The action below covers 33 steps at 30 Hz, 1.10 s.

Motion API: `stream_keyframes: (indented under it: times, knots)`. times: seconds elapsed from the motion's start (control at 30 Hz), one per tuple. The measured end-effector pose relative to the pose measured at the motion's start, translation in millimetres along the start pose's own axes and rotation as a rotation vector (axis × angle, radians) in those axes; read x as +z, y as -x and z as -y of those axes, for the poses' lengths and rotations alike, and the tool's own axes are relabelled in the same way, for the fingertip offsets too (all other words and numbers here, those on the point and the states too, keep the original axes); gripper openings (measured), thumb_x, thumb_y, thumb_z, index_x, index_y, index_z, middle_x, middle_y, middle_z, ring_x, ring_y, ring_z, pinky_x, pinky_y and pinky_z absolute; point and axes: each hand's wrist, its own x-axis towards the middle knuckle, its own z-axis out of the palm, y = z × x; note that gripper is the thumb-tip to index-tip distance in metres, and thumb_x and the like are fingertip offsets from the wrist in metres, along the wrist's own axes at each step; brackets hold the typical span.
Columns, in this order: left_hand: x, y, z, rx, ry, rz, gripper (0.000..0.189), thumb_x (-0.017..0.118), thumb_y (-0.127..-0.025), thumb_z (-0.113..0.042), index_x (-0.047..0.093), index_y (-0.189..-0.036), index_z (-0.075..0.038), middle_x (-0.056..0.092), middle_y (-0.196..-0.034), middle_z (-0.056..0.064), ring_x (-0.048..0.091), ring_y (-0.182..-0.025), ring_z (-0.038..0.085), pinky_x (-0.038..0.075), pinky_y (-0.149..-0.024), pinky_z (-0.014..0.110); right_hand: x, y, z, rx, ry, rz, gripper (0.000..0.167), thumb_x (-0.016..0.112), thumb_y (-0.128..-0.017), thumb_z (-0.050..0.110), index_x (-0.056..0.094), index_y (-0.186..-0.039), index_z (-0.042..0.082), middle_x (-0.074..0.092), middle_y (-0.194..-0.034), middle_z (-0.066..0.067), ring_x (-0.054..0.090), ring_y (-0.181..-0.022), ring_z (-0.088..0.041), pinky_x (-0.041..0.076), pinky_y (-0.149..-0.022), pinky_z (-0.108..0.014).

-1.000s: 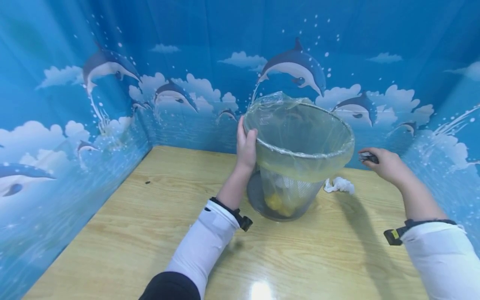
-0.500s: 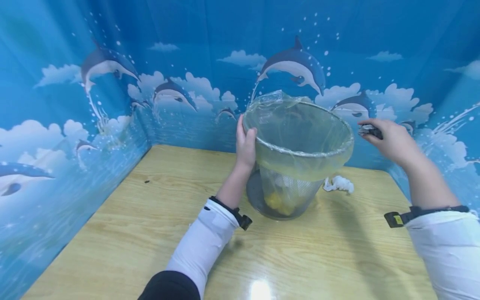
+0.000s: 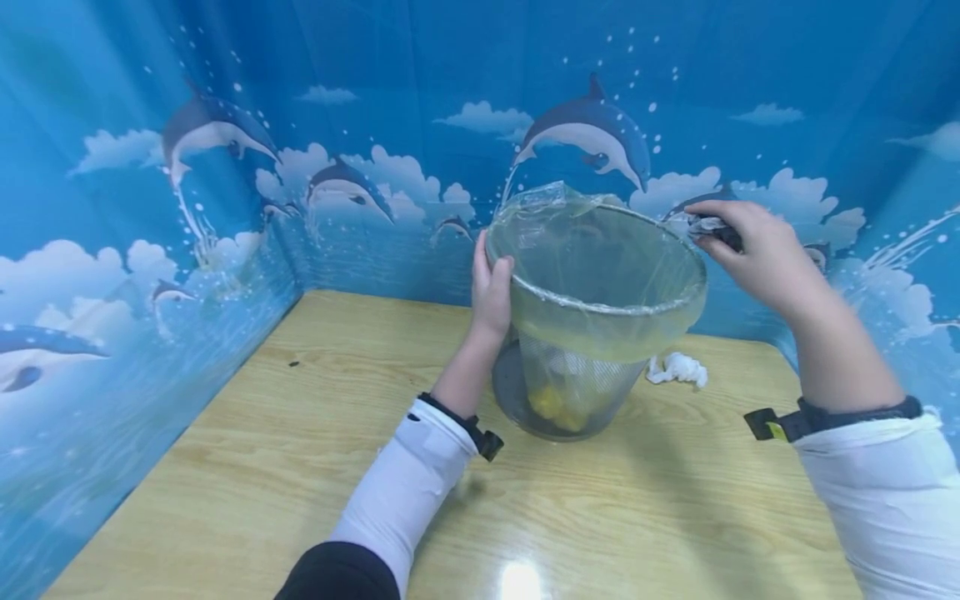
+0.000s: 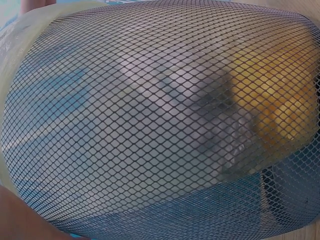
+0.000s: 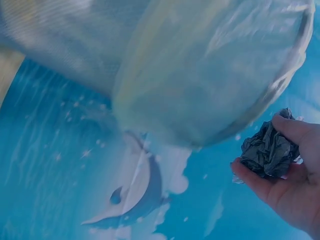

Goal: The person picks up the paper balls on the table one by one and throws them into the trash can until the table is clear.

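Observation:
A dark mesh wastebasket (image 3: pixel 622 379) lined with a pale yellow plastic bag (image 3: pixel 600 329) is in the middle of the head view, tilted. My left hand (image 3: pixel 492 296) grips its left side just under the rim, thumb up by the bag's edge. In the left wrist view, yellow (image 4: pixel 280 95) and whitish-grey contents show blurred through the mesh. My right hand (image 3: pixel 765 254) pinches a crumpled wad of dark grey wrapper (image 5: pixel 270 150) with silvery edges between thumb and fingers. It is at the basket's right rim, outside the opening in the right wrist view.
A crumpled white tissue (image 3: pixel 678 369) lies on the wooden table (image 3: pixel 315 467) to the right of the basket. A small dark speck (image 3: pixel 293 363) sits at the left. A blue dolphin-print curtain (image 3: pixel 390 100) encloses the table's back and sides.
My right hand has risen with the crumpled wrapper, then moved left to the basket's rim. The left hand and the wastebasket have stayed in place.

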Motion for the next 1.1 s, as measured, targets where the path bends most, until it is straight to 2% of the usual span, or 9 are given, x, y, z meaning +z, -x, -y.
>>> stream_keyframes:
  times: [0.23,0.4,0.53,0.6,0.73,0.8,0.87,0.9,1.1]
  knots:
    - [-0.3,0.3,2.1,0.003,0.008,-0.003,0.068,0.036,-0.094,-0.029,0.013,-0.157,-0.019,0.015,-0.162,0.003,0.021,-0.147,0.024,0.024,-0.118,0.047,6.4,0.7,21.2,-0.08,-0.109,0.009,0.043,0.047,-0.1,0.009,0.045,-0.143,0.007,0.039,-0.144,-0.025,0.041,-0.124,-0.045,0.037,-0.093,-0.063]
    - [-1.4,1.7,2.5,-0.005,0.007,-0.01,0.068,0.037,-0.093,-0.029,0.013,-0.157,-0.019,0.015,-0.162,0.003,0.021,-0.147,0.024,0.023,-0.118,0.048,14.1,-4.0,30.6,-0.123,-0.145,0.027,0.049,0.053,-0.098,0.009,0.043,-0.146,0.013,0.042,-0.144,-0.023,0.042,-0.125,-0.044,0.037,-0.096,-0.064]
    - [-2.0,2.3,2.9,-0.008,0.001,-0.012,0.068,0.037,-0.093,-0.029,0.013,-0.157,-0.02,0.015,-0.162,0.003,0.021,-0.147,0.024,0.023,-0.117,0.049,18.9,-7.2,37.4,-0.108,-0.157,0.05,0.064,0.058,-0.096,0.013,0.031,-0.152,0.024,0.035,-0.152,-0.019,0.038,-0.131,-0.048,0.035,-0.098,-0.066]
    - [-1.9,2.2,2.6,-0.005,0.001,-0.007,0.068,0.037,-0.094,-0.029,0.013,-0.157,-0.02,0.015,-0.162,0.003,0.021,-0.147,0.024,0.023,-0.117,0.049,20.0,-8.1,39.9,-0.089,-0.15,0.062,0.07,0.059,-0.095,0.015,0.024,-0.154,0.028,0.032,-0.155,-0.016,0.043,-0.126,-0.047,0.039,-0.093,-0.064]
    - [-1.5,2.1,1.1,-0.003,0.007,0.004,0.067,0.037,-0.094,-0.029,0.013,-0.157,-0.021,0.015,-0.162,0.002,0.021,-0.147,0.024,0.023,-0.117,0.049,20.3,-10.8,41.9,-0.052,-0.13,0.115,0.075,0.059,-0.096,0.023,0.015,-0.156,0.029,0.025,-0.159,-0.014,0.041,-0.128,-0.047,0.036,-0.097,-0.064]
    - [-1.4,2.2,0.3,-0.005,0.006,0.008,0.067,0.037,-0.094,-0.03,0.013,-0.157,-0.021,0.016,-0.162,0.002,0.021,-0.147,0.024,0.024,-0.117,0.049,20.3,-11.9,41.0,-0.037,-0.132,0.139,0.077,0.058,-0.096,0.028,0.01,-0.157,0.03,0.017,-0.162,-0.012,0.031,-0.138,-0.046,0.029,-0.104,-0.067]
    - [-1.2,1.5,0.2,-0.007,0.004,0.008,0.067,0.037,-0.094,-0.03,0.014,-0.156,-0.021,0.016,-0.162,0.002,0.022,-0.147,0.024,0.024,-0.117,0.049,20.8,-12.5,39.2,-0.039,-0.135,0.144,0.079,0.058,-0.096,0.031,0.008,-0.157,0.03,0.01,-0.163,-0.011,0.01,-0.147,-0.042,0.015,-0.11,-0.07]
    - [-1.0,1.4,0.0,-0.008,0.003,0.008,0.067,0.037,-0.094,-0.03,0.014,-0.156,-0.022,0.016,-0.162,0.002,0.022,-0.147,0.024,0.024,-0.117,0.049,21.1,-12.7,38.1,-0.042,-0.136,0.137,0.079,0.058,-0.096,0.033,0.007,-0.157,0.029,0.008,-0.163,-0.011,0.004,-0.148,-0.04,0.011,-0.111,-0.07]
    - [-0.6,-0.2,-0.5,-0.012,0.0,0.004,0.067,0.037,-0.094,-0.031,0.014,-0.157,-0.022,0.015,-0.162,0.002,0.02,-0.148,0.024,0.023,-0.117,0.049,21.4,-11.5,30.8,-0.047,-0.131,0.066,0.081,0.058,-0.096,0.033,0.006,-0.157,0.024,-0.002,-0.164,-0.009,-0.015,-0.148,-0.033,-0.007,-0.111,-0.07]
